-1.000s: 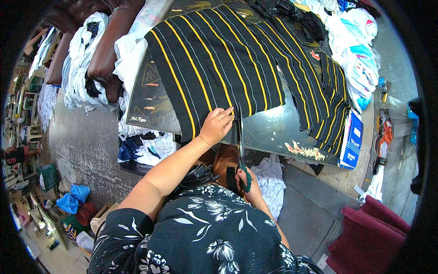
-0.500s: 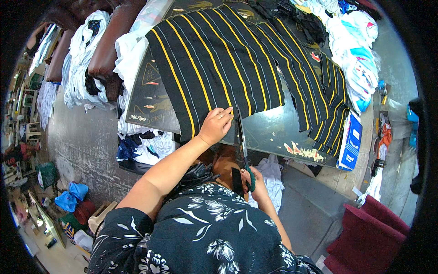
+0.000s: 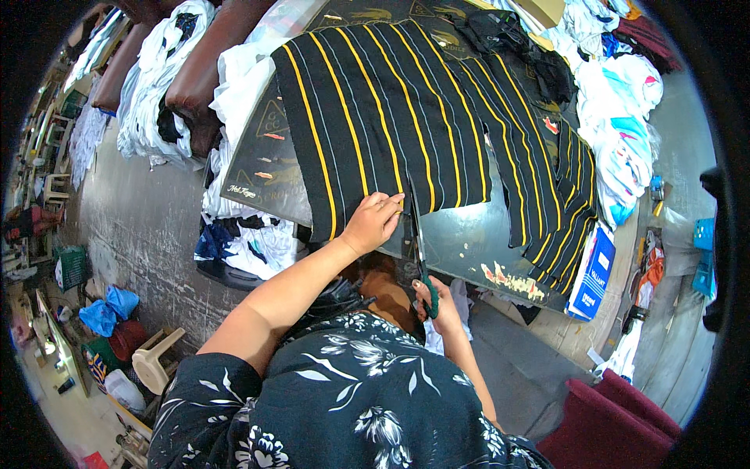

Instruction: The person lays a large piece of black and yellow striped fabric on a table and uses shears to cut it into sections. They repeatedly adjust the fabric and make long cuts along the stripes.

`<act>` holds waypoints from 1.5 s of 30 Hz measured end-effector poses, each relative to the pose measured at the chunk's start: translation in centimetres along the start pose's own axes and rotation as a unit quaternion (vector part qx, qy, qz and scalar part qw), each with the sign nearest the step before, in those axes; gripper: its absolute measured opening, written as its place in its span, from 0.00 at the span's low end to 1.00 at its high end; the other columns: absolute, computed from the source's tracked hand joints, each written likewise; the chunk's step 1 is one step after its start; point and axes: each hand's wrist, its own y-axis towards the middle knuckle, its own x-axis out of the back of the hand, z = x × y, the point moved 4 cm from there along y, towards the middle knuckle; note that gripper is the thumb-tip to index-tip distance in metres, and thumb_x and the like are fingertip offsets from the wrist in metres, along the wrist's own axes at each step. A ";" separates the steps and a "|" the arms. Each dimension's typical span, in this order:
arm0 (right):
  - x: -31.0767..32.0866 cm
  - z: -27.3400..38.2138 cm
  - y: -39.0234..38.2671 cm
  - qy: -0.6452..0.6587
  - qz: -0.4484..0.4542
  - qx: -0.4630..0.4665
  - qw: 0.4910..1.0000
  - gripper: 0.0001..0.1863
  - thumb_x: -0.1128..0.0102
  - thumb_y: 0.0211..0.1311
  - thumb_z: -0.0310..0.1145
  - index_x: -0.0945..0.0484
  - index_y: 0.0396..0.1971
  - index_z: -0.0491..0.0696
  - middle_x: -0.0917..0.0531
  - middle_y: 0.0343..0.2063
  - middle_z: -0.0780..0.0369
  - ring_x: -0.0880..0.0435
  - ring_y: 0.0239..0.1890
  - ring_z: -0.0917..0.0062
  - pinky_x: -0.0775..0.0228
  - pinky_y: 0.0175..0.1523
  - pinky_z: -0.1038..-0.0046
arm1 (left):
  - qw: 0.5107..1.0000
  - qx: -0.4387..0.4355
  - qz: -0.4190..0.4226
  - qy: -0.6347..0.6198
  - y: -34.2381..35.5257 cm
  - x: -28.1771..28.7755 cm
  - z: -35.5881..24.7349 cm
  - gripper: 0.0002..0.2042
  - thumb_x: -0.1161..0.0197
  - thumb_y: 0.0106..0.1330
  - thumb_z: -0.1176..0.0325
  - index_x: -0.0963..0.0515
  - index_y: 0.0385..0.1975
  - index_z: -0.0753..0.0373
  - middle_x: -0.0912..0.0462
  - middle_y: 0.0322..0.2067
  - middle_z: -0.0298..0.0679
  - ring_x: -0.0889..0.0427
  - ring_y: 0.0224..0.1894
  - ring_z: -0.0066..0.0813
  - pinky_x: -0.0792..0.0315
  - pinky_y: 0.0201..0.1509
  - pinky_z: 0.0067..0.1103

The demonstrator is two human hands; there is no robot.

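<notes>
A black cloth with yellow and grey stripes (image 3: 355,117) lies spread over a dark board (image 3: 269,184). My left hand (image 3: 373,224) rests at the cloth's near edge, its fingertips pinching the fabric beside a yellow stripe. In my right hand (image 3: 443,306) is a pair of scissors (image 3: 419,254) with dark green handles. Their long blades point away from me and meet the cloth just right of my left fingertips. The blade tips are hard to make out against the black fabric.
More striped pieces (image 3: 566,227) lie at the right, near a blue-and-white book (image 3: 592,273). White garments (image 3: 617,117) are heaped along the right side. A brown padded armrest (image 3: 199,98) and a white bundle (image 3: 160,94) stand at far left. Maroon fabric (image 3: 613,422) is at lower right.
The whole view has shifted slightly. Relative to the cloth, the scissors and my right hand have moved forward, away from me. My left hand keeps its hold on the edge.
</notes>
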 end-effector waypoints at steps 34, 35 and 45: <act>-0.9 3.9 3.7 -0.038 0.057 -0.033 0.997 0.18 0.36 0.63 0.49 0.30 0.32 0.51 0.30 0.18 0.68 0.29 0.17 0.83 0.38 0.21 0.78 | 0.993 0.104 0.022 -0.053 -0.4 0.7 -1.3 0.10 0.41 0.60 0.77 0.27 0.41 0.66 0.19 0.48 0.46 0.24 0.47 0.44 0.29 0.54 0.33; -1.0 3.8 3.8 -0.045 0.063 -0.031 0.996 0.19 0.36 0.63 0.50 0.30 0.34 0.51 0.29 0.19 0.68 0.29 0.18 0.83 0.38 0.22 0.78 | 0.993 0.107 0.024 -0.054 -0.5 0.7 -1.4 0.10 0.41 0.60 0.77 0.27 0.41 0.66 0.19 0.49 0.46 0.24 0.47 0.44 0.29 0.54 0.33; 0.0 4.5 3.6 -0.037 0.066 -0.068 0.995 0.19 0.36 0.62 0.51 0.30 0.33 0.50 0.30 0.18 0.68 0.31 0.16 0.82 0.40 0.20 0.77 | 0.987 0.129 0.034 -0.084 -0.9 0.8 -1.7 0.09 0.41 0.60 0.77 0.27 0.40 0.66 0.21 0.51 0.46 0.24 0.49 0.45 0.30 0.55 0.33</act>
